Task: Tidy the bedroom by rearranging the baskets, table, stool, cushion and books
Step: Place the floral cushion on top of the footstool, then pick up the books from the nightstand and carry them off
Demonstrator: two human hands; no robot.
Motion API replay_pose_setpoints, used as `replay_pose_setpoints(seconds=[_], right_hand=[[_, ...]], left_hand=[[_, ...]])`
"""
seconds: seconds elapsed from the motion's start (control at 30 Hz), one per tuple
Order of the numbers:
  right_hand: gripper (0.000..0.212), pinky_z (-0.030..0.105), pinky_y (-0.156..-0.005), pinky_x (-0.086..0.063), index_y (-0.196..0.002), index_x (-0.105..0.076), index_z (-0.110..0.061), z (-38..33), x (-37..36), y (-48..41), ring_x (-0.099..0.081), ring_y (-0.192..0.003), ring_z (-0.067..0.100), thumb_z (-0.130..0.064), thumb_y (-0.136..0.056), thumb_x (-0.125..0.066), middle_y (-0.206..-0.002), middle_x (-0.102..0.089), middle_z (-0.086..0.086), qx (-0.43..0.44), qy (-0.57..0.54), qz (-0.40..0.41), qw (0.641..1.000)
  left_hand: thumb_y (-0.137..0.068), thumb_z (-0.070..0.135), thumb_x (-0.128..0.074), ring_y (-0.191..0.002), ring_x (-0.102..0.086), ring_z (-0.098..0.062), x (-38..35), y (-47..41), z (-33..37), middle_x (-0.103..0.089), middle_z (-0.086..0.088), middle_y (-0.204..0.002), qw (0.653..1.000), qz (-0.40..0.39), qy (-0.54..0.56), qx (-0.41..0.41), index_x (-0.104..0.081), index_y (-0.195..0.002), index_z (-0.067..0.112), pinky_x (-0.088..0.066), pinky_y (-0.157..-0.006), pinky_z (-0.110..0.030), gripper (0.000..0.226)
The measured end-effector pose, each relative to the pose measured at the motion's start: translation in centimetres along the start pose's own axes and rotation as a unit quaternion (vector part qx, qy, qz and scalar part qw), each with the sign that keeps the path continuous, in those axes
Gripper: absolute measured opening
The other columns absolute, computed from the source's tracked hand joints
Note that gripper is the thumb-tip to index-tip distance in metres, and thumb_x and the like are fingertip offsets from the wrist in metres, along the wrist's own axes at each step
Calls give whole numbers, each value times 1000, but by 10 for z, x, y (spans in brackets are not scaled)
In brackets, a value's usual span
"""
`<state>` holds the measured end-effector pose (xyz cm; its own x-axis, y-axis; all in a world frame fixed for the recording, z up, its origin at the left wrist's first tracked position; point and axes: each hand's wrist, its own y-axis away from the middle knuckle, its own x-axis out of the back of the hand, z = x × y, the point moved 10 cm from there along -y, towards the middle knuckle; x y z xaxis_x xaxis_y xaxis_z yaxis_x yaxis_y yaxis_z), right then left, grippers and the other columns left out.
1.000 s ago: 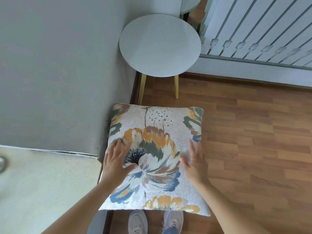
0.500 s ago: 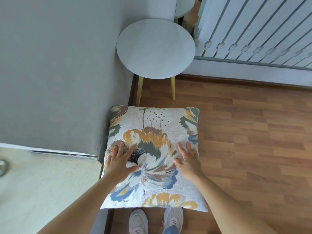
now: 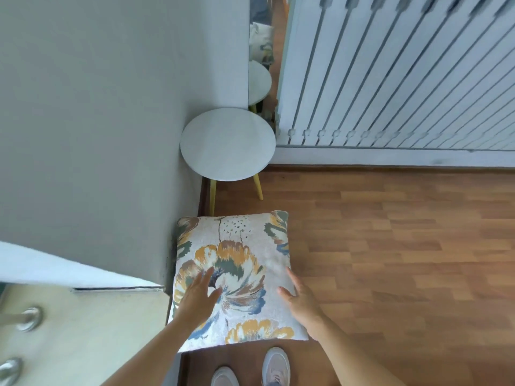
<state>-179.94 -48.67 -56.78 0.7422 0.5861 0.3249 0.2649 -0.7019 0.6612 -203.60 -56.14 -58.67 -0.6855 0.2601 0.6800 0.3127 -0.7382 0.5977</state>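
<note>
A square cushion (image 3: 237,271) with a printed orange, blue and green flower lies flat beside the grey wall, raised above the floor on something hidden under it. My left hand (image 3: 199,292) lies over its left half with straight fingers spread. My right hand (image 3: 299,298) is at the cushion's right edge, fingers straight and apart. Behind the cushion, in the corner, stands a round grey table (image 3: 227,143) on yellow legs.
A mirror strip (image 3: 260,65) behind the table reflects it. A white slatted panel (image 3: 390,73) lines the far wall above a white skirting. Wooden floor (image 3: 390,260) stretches to the right. A cream door with metal handles (image 3: 28,319) is at lower left. My shoes (image 3: 250,370) stand below the cushion.
The view has pulled back and tilted up, so the table and cushion look smaller. My right hand has slid from the cushion's top to its right edge. My left hand stays on the flower.
</note>
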Motion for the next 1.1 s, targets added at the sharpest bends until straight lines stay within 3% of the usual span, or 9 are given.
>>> replay_pose_setpoints(seconds=[0.13, 0.4, 0.5, 0.57, 0.63, 0.73, 0.87, 1.1], right_hand=[[56, 28, -112, -23, -149, -25, -30, -16, 27, 54, -23, -144, 12, -31, -98, -50, -157, -23, -9, 4, -39, 17, 999], [55, 34, -112, -26, -148, -27, -34, -38, 90, 142, -26, -143, 16, -37, -98, -48, -156, -25, -8, 3, -78, 100, 992], [54, 28, -106, -27, -148, -28, -35, -46, 118, 172, -29, -141, 15, -38, -98, -48, -153, -30, -9, 18, -86, 140, 986], [53, 26, -100, -28, -148, -28, -36, -46, 132, 187, -31, -140, 15, -39, -98, -47, -151, -34, -7, 17, -96, 155, 983], [54, 30, -106, -29, -147, -28, -38, -44, 149, 204, -31, -140, 16, -41, -97, -48, -154, -30, -5, 26, -116, 177, 977], [55, 30, -108, -28, -148, -27, -35, -41, 167, 224, -30, -140, 14, -40, -98, -47, -156, -25, -7, 38, -145, 196, 969], [57, 33, -115, -24, -148, -28, -35, -33, 196, 246, -25, -143, 14, -45, -95, -49, -157, -24, -5, 53, -158, 235, 958], [53, 31, -111, -27, -147, -30, -35, -14, 263, 280, -31, -140, 13, -40, -97, -48, -154, -29, -8, 58, -212, 285, 933]], left_hand=[[-99, 39, -43, -141, -33, -20, 24, 34, 48, -26, 2, -157, 999, 5, 33, -42, -22, -150, 26, -32, -114, -40, 57], [-100, 41, -37, -141, -32, -21, 56, 104, 153, -25, 1, -157, 991, -19, -2, -133, -22, -150, 24, -25, -114, -30, 55], [-100, 43, -32, -141, -32, -21, 57, 127, 185, -29, -1, -155, 985, -28, -23, -169, -21, -150, 25, -21, -114, -28, 54], [-100, 42, -34, -130, -46, -18, 57, 139, 202, -40, -3, -149, 984, -32, 1, -176, -26, -149, 24, -29, -107, -26, 52], [-99, 43, -37, -116, -55, -11, 56, 152, 226, -46, -4, -144, 979, -40, 26, -197, -31, -147, 23, -37, -99, -24, 52], [-98, 44, -36, -132, -46, -20, 50, 163, 259, -39, -2, -150, 970, -64, 23, -234, -30, -147, 23, -38, -109, -30, 54], [-99, 41, -35, -140, -34, -19, 43, 184, 310, -34, 1, -152, 958, -76, 12, -276, -26, -149, 20, -29, -115, -35, 55], [-101, 42, -34, -139, -35, -17, 23, 209, 392, -36, 1, -152, 943, -68, 9, -326, -32, -148, 20, -22, -112, -26, 52]])
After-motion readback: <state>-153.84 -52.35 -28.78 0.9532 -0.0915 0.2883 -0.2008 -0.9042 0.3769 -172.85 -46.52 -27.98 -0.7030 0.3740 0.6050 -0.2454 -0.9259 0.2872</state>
